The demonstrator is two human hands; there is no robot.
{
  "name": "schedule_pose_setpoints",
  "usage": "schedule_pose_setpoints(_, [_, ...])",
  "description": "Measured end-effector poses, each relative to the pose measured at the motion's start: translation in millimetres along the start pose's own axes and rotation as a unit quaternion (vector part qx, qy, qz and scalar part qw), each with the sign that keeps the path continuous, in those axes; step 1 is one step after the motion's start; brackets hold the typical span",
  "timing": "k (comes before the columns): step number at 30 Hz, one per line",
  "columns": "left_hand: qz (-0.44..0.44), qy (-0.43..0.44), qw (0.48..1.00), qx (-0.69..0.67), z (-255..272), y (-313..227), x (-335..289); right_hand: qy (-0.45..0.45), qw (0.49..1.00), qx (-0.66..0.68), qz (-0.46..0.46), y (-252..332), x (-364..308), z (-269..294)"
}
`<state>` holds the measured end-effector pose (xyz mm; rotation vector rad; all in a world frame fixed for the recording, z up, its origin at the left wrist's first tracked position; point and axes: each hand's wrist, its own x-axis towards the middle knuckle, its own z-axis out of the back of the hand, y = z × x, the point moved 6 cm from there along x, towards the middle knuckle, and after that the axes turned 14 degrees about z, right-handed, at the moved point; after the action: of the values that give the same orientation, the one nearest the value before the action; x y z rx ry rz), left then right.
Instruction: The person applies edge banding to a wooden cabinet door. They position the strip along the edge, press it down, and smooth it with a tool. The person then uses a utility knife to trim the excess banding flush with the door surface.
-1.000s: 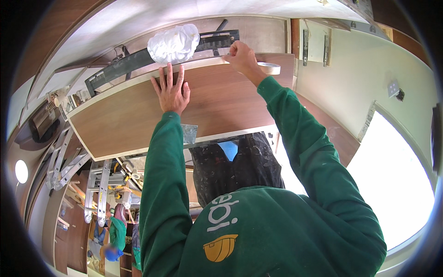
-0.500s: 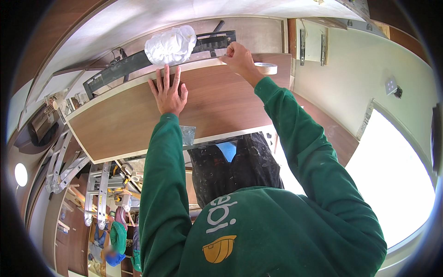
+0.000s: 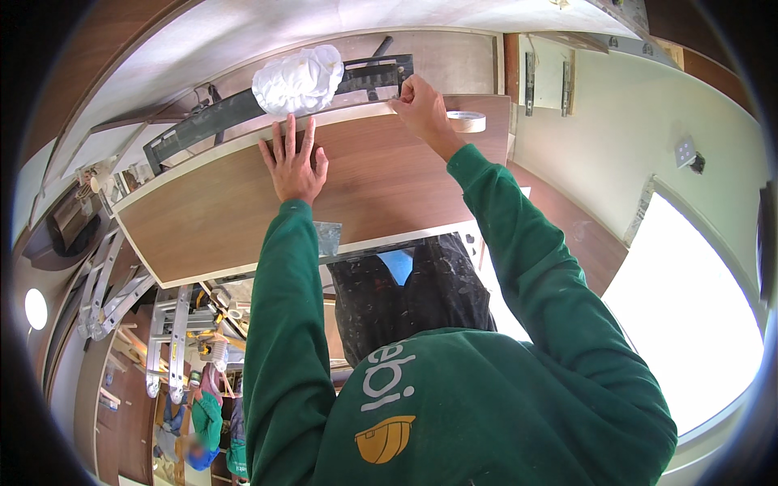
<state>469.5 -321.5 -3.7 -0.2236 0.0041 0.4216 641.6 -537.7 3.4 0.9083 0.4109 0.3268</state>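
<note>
A wood-grain panel [image 3: 194, 219] with pale edges lies across in front of me. My left hand [image 3: 295, 172] rests flat on it, fingers spread, tips near the far edge. At that edge further right, my right hand [image 3: 418, 105] is closed, thumb and fingers together; what they pinch, if anything, is too small to make out. A roll of masking tape [image 3: 468, 121] sits on the panel beside my right wrist. Just beyond my left fingertips is a bunched white cloth-like bundle [image 3: 298, 79]. A small grey flat piece [image 3: 327, 238] lies by the near edge, next to my left forearm.
A long black slotted frame [image 3: 203, 120] runs behind the panel. Aluminium ladders [image 3: 174, 340] stand at the lower left, with tools close by. Further off there, a person in a green top [image 3: 207, 421] is at work. A bright opening [image 3: 689, 308] is on the right.
Both hands hold nearly the same places; the right hand's grip looks slightly shifted at the panel edge. The view has moved very slightly. The distant person's arm has moved.
</note>
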Motion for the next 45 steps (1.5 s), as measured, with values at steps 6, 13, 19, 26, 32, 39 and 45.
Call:
schedule_pose_setpoints(6, [0.000,0.002,1.000,0.001,0,0,1,-0.010,1.000,-0.004,-0.004,-1,1,1])
schedule_pose_setpoints(13, [0.000,0.003,1.000,0.001,0,0,1,-0.018,1.000,-0.011,0.001,2,1,1])
schedule_pose_setpoints(19, [-0.003,0.001,1.000,-0.006,1,0,1,-0.018,1.000,-0.021,-0.004,2,1,1])
schedule_pose_setpoints(26, [-0.008,-0.002,1.000,0.000,0,-1,1,-0.029,1.000,-0.005,-0.012,1,0,0])
schedule_pose_setpoints(32, [-0.014,-0.029,0.988,-0.150,-8,-30,3,-0.030,1.000,-0.001,0.001,0,0,-2])
schedule_pose_setpoints(39, [-0.015,0.035,0.999,-0.010,-17,-85,6,-0.038,0.999,-0.012,0.012,2,-2,2])
schedule_pose_setpoints(45, [-0.009,0.039,0.999,0.002,-18,-86,5,-0.035,0.999,0.009,0.012,2,-5,4])
